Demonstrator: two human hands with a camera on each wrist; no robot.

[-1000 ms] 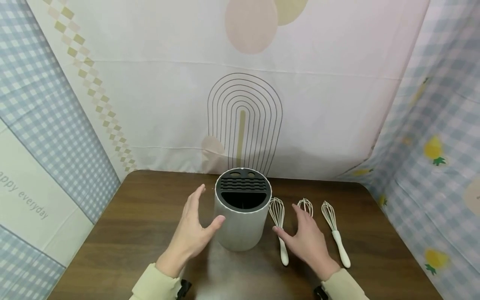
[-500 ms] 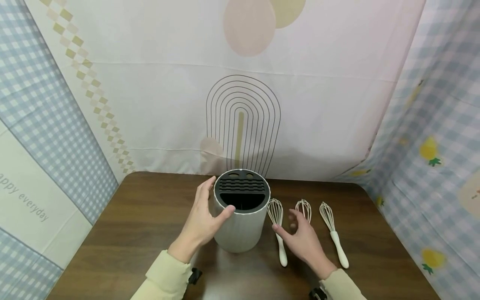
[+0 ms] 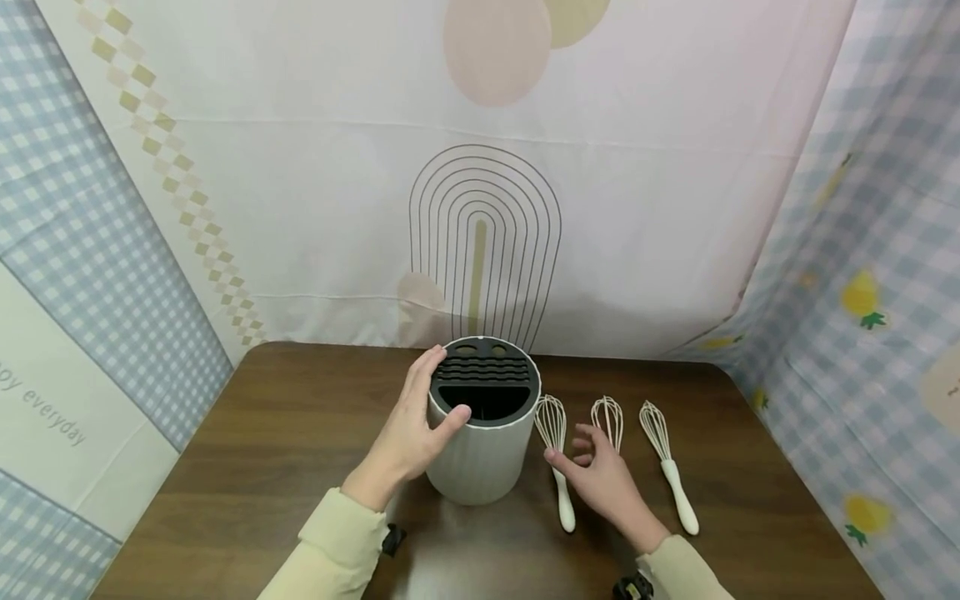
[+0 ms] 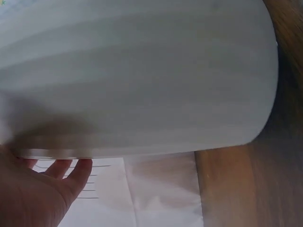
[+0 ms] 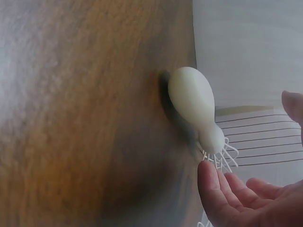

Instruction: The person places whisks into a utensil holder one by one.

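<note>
A pale cylindrical utensil holder (image 3: 480, 467) stands upright on the table, topped by a black insert with wavy slots, two round holes and a half-round opening. My left hand (image 3: 405, 437) holds its upper left side, fingers at the rim and thumb across the front. In the left wrist view the fingertips (image 4: 84, 166) lie along the holder's edge. Three white whisks lie to the right: the nearest whisk (image 3: 566, 504), a middle whisk (image 3: 609, 417) partly hidden by my right hand (image 3: 611, 483), and a far-right whisk (image 3: 679, 496). My right hand hovers by the nearest whisk with bent fingers, holding nothing.
The brown wooden table (image 3: 300, 433) has a back edge close to a white patterned cloth (image 3: 330, 208). Blue checked cloth (image 3: 892, 375) hangs on the right, and similar checked cloth (image 3: 97, 192) on the left.
My left hand has moved right and come onto the holder's rim. The right hand's fingers have bent inward beside the nearest whisk. Holder and whisks stay in place.
</note>
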